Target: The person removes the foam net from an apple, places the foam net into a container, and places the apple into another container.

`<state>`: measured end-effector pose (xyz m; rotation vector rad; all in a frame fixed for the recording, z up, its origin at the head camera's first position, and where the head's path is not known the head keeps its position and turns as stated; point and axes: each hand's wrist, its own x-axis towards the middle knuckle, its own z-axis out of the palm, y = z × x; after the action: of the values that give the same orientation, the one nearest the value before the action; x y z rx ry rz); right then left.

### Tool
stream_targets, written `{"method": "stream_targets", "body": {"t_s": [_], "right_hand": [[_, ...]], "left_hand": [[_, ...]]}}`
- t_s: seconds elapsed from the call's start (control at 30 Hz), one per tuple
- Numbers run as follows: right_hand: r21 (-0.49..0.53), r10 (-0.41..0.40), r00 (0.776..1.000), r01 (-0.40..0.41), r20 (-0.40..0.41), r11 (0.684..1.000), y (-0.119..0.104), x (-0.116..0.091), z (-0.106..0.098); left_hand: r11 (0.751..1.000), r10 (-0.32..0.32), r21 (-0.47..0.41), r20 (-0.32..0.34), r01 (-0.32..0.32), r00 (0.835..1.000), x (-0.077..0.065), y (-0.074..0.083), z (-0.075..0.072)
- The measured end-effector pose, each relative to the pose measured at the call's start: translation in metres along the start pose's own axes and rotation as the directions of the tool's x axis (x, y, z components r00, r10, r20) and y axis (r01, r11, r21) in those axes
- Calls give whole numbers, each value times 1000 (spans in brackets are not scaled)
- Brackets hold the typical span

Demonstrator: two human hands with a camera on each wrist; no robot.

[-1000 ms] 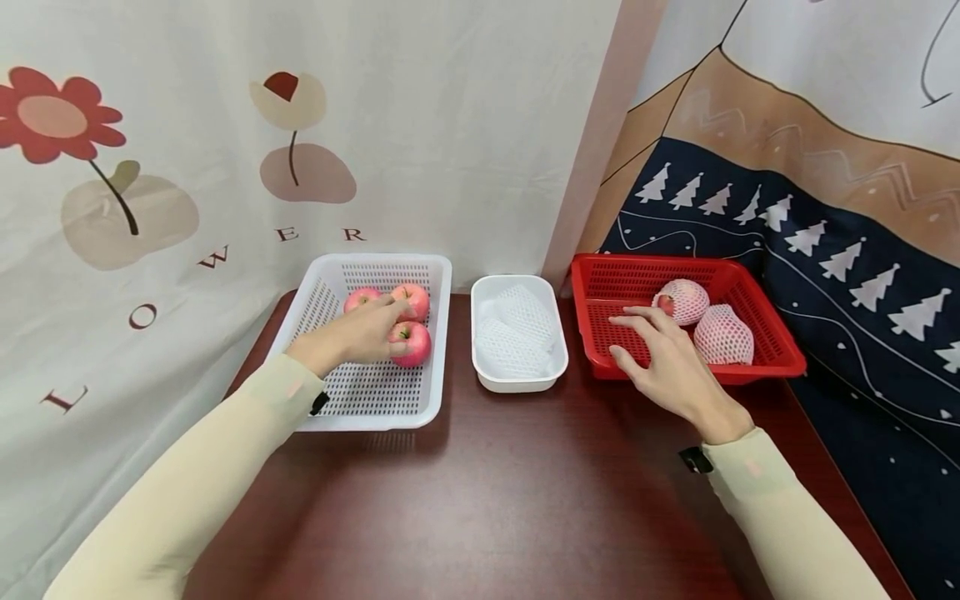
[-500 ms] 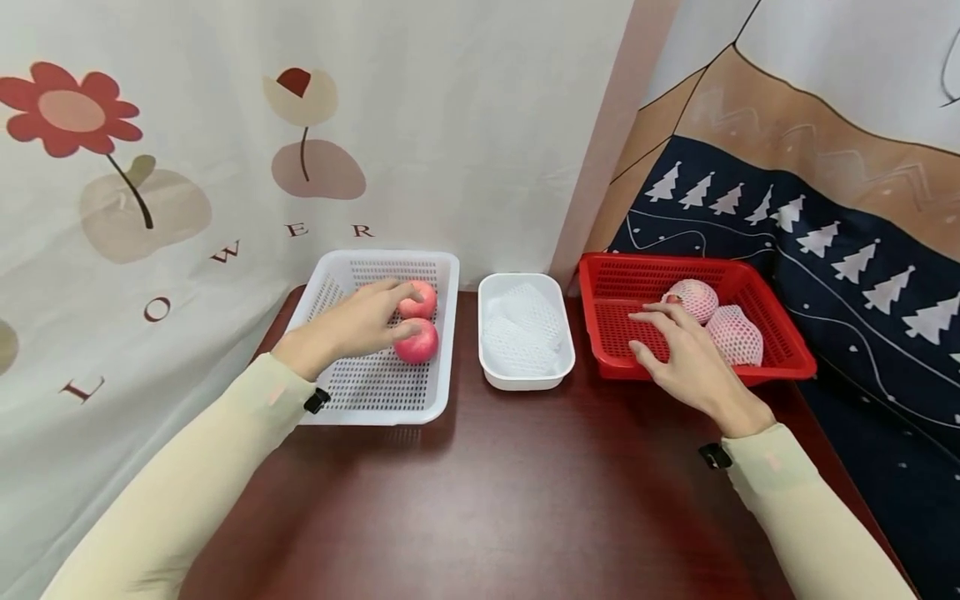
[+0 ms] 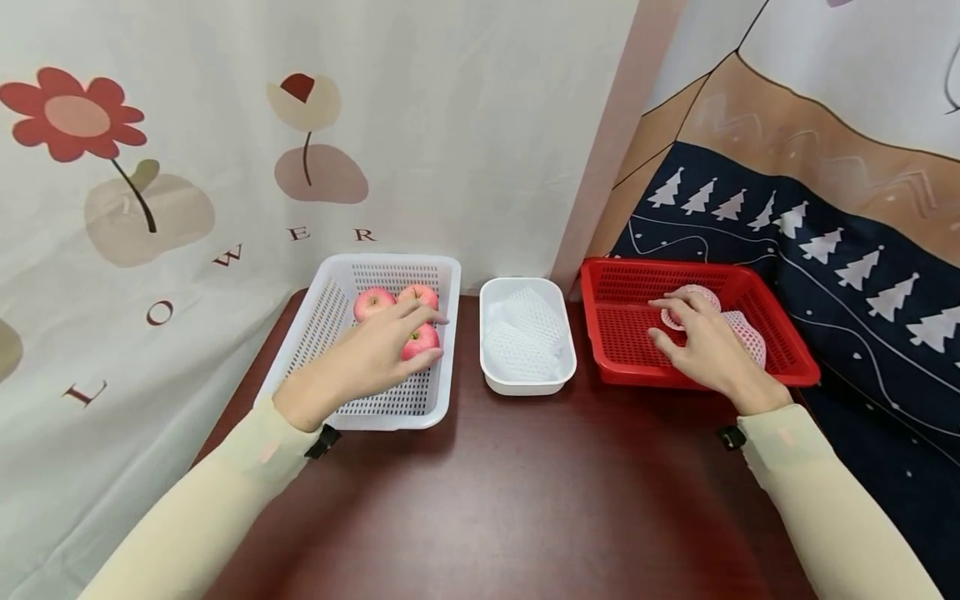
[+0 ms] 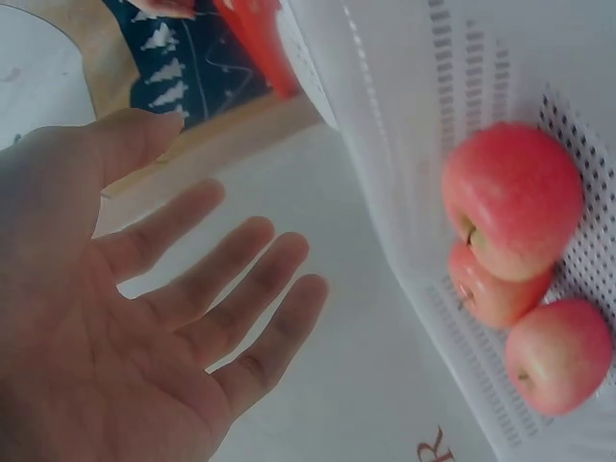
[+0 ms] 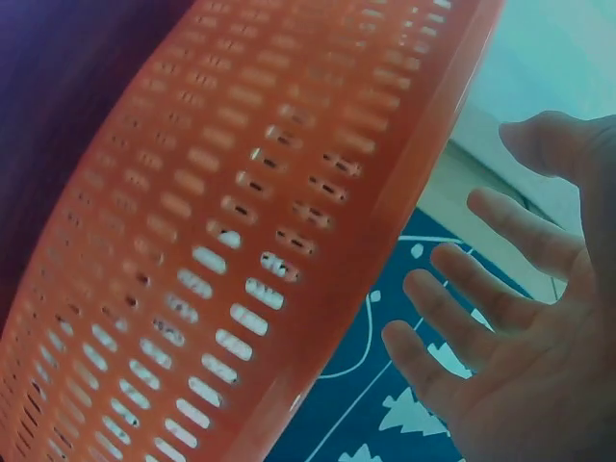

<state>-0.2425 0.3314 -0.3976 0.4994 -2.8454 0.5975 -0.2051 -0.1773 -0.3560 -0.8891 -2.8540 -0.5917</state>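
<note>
In the head view three red apples (image 3: 373,303) lie in the white perforated basket (image 3: 300,350) at the left. My left hand (image 3: 375,346) hovers over that basket with fingers spread, partly covering the apples. The left wrist view has all three apples (image 4: 515,197) apart from the bare palm (image 4: 125,356). At the right stands a red basket (image 3: 621,333) with two fruits (image 3: 746,337) in pink foam nets. Above it my right hand (image 3: 708,346) hangs with fingers loosely extended, holding nothing. The right wrist view shows this hand (image 5: 529,318) beyond the red basket's slotted wall (image 5: 212,241).
Between the baskets a small white tray (image 3: 491,379) holds white foam nets (image 3: 525,333). All three containers stand on a dark reddish-brown table (image 3: 510,500). A pale printed curtain (image 3: 465,125) hangs behind, with a navy, tree-patterned cloth (image 3: 825,275) at the right.
My left hand has drawn back slightly toward the near side, leaving the two back apples in fuller view. My right hand has shifted a little to the right, over the netted fruits.
</note>
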Motion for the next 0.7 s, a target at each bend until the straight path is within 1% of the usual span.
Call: {"method": "stream_targets", "body": {"t_s": [0.07, 0.13, 0.2, 0.27, 0.4, 0.47, 0.6, 0.7], "right_hand": [[-4, -6, 1000, 6, 5, 1000, 3, 4, -1], [-17, -1, 1000, 1, 27, 1000, 8, 9, -3], [-39, 16, 998, -14, 65, 999, 13, 14, -8], [-64, 50, 992, -42, 120, 997, 20, 18, -15], [-117, 123, 968, -99, 220, 988, 35, 24, -28], [-133, 144, 956, -113, 255, 985, 42, 28, -32], [-167, 166, 931, -117, 325, 979, 57, 39, -35], [-200, 163, 914, -93, 371, 975, 68, 50, -38]], "left_hand": [[1000, 11, 1, -15, -11, 1000, -4, 5, 1], [1000, 29, -4, -28, -30, 999, -7, 9, 3], [999, 41, 0, -34, -41, 999, -11, 15, 4], [999, 52, -9, -34, -52, 998, -13, 21, 7], [997, 74, -28, -34, -74, 997, -17, 36, 13], [996, 83, -30, -30, -83, 996, -19, 42, 16], [994, 102, -26, -8, -102, 995, -22, 50, 22], [992, 121, -24, 7, -121, 993, -24, 55, 23]]}}
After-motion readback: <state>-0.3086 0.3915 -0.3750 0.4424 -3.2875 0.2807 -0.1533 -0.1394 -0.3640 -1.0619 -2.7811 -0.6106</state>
